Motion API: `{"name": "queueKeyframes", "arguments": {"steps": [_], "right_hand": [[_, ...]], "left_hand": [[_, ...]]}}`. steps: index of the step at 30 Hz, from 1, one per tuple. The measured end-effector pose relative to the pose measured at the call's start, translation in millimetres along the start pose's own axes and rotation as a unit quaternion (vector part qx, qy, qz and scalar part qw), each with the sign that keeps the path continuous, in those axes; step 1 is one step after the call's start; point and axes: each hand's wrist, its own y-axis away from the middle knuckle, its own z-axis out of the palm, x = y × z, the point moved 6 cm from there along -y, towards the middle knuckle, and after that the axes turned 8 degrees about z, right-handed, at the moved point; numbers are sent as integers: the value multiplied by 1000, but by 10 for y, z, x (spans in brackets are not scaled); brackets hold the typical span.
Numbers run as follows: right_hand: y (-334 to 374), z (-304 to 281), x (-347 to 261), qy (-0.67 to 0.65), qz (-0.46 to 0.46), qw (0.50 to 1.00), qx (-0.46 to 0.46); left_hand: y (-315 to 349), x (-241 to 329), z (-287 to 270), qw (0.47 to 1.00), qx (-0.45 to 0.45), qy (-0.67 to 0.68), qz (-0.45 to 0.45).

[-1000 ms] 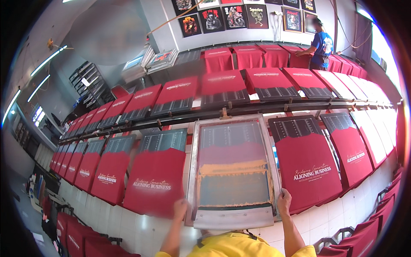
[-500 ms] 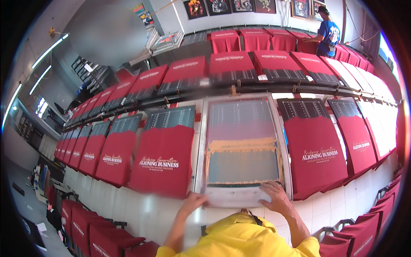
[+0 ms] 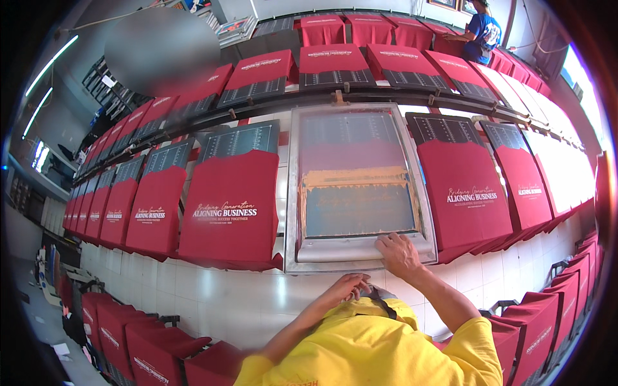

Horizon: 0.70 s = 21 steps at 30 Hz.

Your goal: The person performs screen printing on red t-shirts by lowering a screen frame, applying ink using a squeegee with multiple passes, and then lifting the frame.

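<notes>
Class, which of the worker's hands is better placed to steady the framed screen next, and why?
Probably the right hand: its fingers lie over the near end of the framed screen. The left hand is beside the yellow shirt, apart from the screen.

A: What is the round grey blur (image 3: 162, 51) covering?
B: Part of the room's back; I'm not making out what.
A: Is the top edge cropping anything?
B: It's cutting into the co-worker (image 3: 484, 33) and the wall pictures (image 3: 445, 3); the lower edge is trimming the yellow shirt (image 3: 380, 344).
A: And the hands?
B: The right hand (image 3: 399, 254) is hiding the silver bar's (image 3: 335, 251) end; the left hand's (image 3: 349, 288) fingers are obscuring its palm. Glare is bleaching the rightmost panels (image 3: 561, 168).
</notes>
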Motion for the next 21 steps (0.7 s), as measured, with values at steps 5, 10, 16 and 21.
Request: {"name": "queueKeyframes", "arguments": {"steps": [5, 10, 16, 21], "right_hand": [[-181, -166, 89, -3, 5, 999, 35], [-785, -155, 416, 2, -2, 995, 102], [-1186, 146, 676, 7, -19, 991, 133], [-1342, 241, 725, 36, -19, 991, 129]], "left_hand": [[-79, -45, 95, 999, 12, 29, -18], [-191, -138, 94, 998, 51, 46, 13], [-86, 217, 185, 996, 87, 12, -20], [-119, 104, 139, 997, 71, 10, 0]]}}
